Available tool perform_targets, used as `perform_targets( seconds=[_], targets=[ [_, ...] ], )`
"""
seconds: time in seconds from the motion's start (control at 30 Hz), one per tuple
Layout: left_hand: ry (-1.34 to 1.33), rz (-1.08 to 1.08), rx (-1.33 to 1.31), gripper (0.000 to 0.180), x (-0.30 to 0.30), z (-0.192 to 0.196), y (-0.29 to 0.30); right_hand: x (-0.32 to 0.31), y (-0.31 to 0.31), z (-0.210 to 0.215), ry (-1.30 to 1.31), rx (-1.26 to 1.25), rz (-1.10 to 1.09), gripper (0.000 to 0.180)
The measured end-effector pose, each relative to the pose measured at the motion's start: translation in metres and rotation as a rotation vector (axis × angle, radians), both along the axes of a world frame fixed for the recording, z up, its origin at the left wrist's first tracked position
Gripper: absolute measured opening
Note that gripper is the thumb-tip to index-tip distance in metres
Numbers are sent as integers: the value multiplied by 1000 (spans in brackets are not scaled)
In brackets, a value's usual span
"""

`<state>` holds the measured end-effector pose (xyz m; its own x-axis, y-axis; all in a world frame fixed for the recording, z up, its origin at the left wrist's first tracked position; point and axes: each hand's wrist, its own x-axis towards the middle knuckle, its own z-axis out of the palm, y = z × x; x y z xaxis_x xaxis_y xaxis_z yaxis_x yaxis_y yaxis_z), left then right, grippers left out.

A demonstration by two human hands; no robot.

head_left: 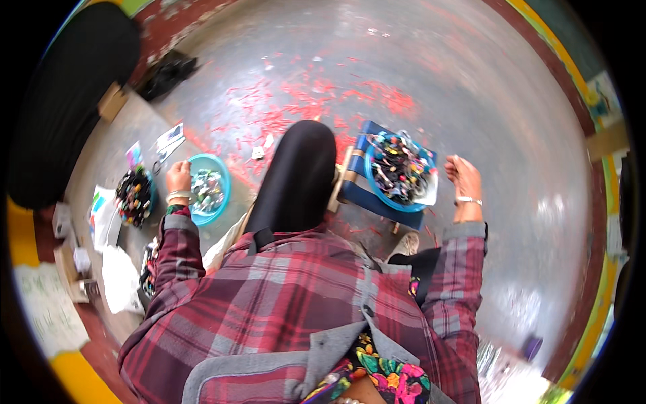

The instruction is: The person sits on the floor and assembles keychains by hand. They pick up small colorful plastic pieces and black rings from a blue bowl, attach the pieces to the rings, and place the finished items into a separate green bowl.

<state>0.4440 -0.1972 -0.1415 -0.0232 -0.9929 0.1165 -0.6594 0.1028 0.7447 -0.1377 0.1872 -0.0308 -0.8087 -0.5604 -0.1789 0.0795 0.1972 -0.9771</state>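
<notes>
My left hand (pixel 179 178) is at the left rim of a light blue bowl (pixel 225 176), its fingers drawn together; anything between them is too small to make out. Small shiny clear and greenish pieces (pixel 206 190) lie inside that bowl. On the other side my right hand (pixel 463 175) is raised, fingers curled in, and I cannot see what they hold, if anything. Just left of it stands a blue basin (pixel 369 168) heaped with dark bands with colourful beads or ornaments (pixel 398 165), like hair ties. The basin rests on a blue stool (pixel 356 190).
Scissors (pixel 157 166) and printed cards (pixel 170 139) lie beyond my left hand. Another container of dark, colourful-beaded bands (pixel 133 196) stands further left, near white plastic bags (pixel 120 279). Red scraps (pixel 303 101) litter the grey floor ahead. My black-clad knee (pixel 304 161) is between the bowls.
</notes>
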Motion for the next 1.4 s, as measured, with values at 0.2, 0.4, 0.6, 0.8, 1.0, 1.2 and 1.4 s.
perform_targets(
  seconds=[0.2, 0.4, 0.6, 0.8, 1.0, 1.2, 1.4],
  targets=[
    [485, -373, -125, 18, -170, 126, 56, -4, 16, 2, 37, -3, -36, 22],
    [420, -931, -96, 14, -297, 169, 152, -6, 39, 3, 80, 21, -56, 18],
    [176, -1345, -113, 9, -366, 118, 213, -2, 50, 5, 107, 107, -61, 19],
    [-61, -1443, -137, 13, -373, 79, 229, 3, 53, -6, 141, 223, -49, 17],
    [-90, -1397, -105, 13, -380, 58, 221, -1, 55, -18, 351, 302, -22, 17],
    [-19, -1444, -159, 15, -382, 48, 221, -17, 62, -2, 531, 535, -194, 20],
    [-9, -1467, -169, 14, -386, 41, 224, -5, 37, -42, 467, 943, 161, 32]
  ],
)
